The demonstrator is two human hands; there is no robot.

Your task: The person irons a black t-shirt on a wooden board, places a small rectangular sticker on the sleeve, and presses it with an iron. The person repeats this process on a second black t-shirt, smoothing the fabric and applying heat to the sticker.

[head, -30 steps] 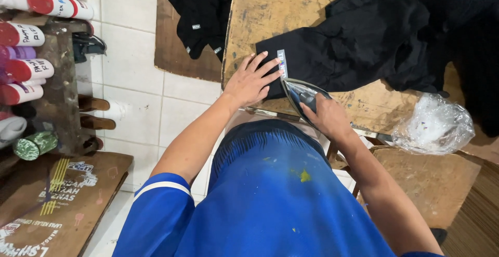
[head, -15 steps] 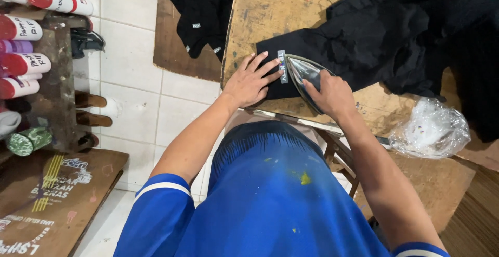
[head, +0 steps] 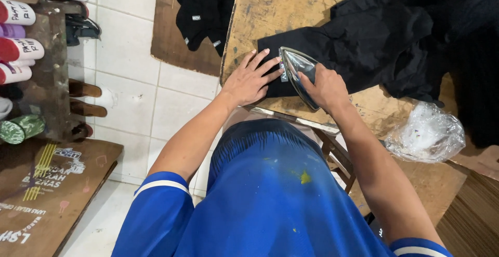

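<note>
Ironing black garment (head: 364,38) on desk (head: 270,7) | right hand (head: 325,86) closed around iron (head: 297,69) | left hand (head: 250,80) open, flat, pinning fabric | next: steady, even glide.

Evenly and brightly lit from overhead, sharp throughout, with soft shadows under the hands, a pale glare on the iron (head: 300,75) and plastic bag (head: 426,135), black cloth (head: 374,43) swallowing detail, edges slightly stretched.
</note>
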